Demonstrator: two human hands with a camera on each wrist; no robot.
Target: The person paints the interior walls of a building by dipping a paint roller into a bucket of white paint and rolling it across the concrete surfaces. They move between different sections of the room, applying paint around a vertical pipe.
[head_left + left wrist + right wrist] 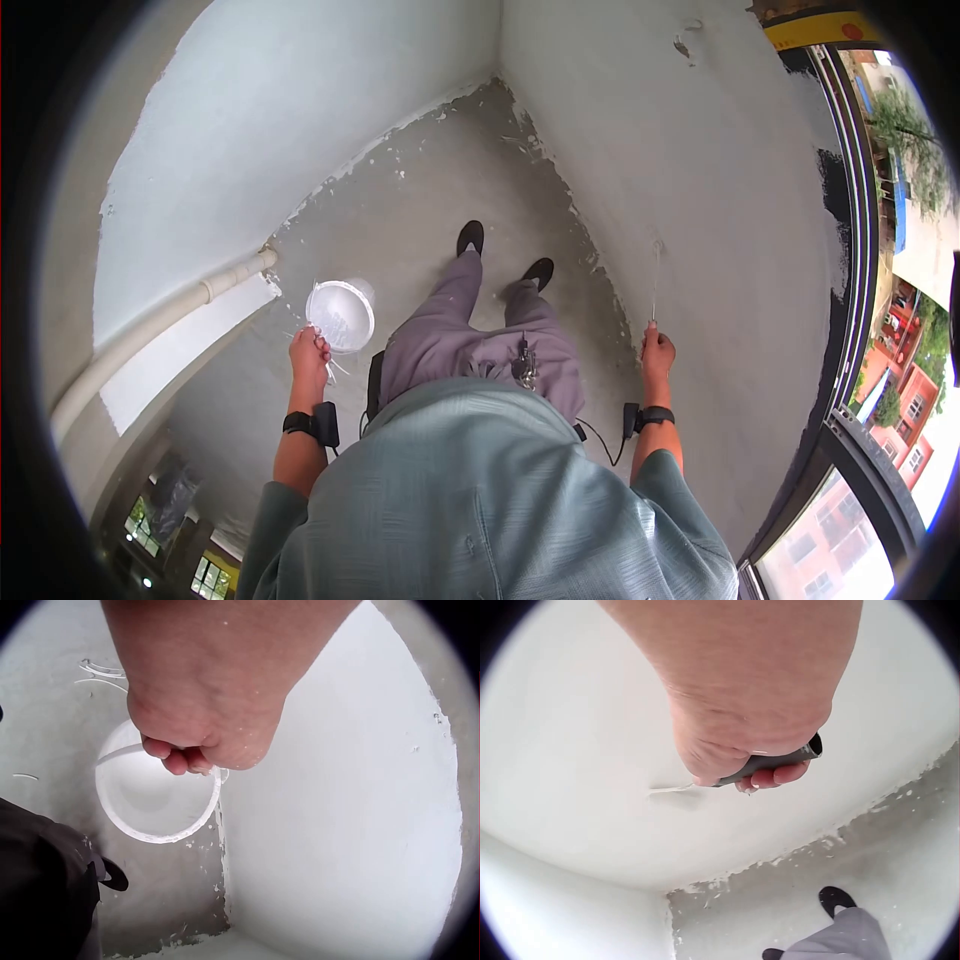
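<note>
A white bucket hangs from my left hand, its curled fingers gripping the handle over the rim. Looking down into the bucket, the left wrist view shows white inner walls; my left hand hides part of the opening. My right hand grips a thin-bladed tool beside the right wall. Its dark tubular handle crosses the palm of my right hand, and its narrow whitish blade points away, seen edge-on against the wall.
White-coated walls and a grey wall meet in a corner ahead. White spatters line the grey floor. A pale pipe runs along the left wall. At right is a window frame. White strips lie on the floor.
</note>
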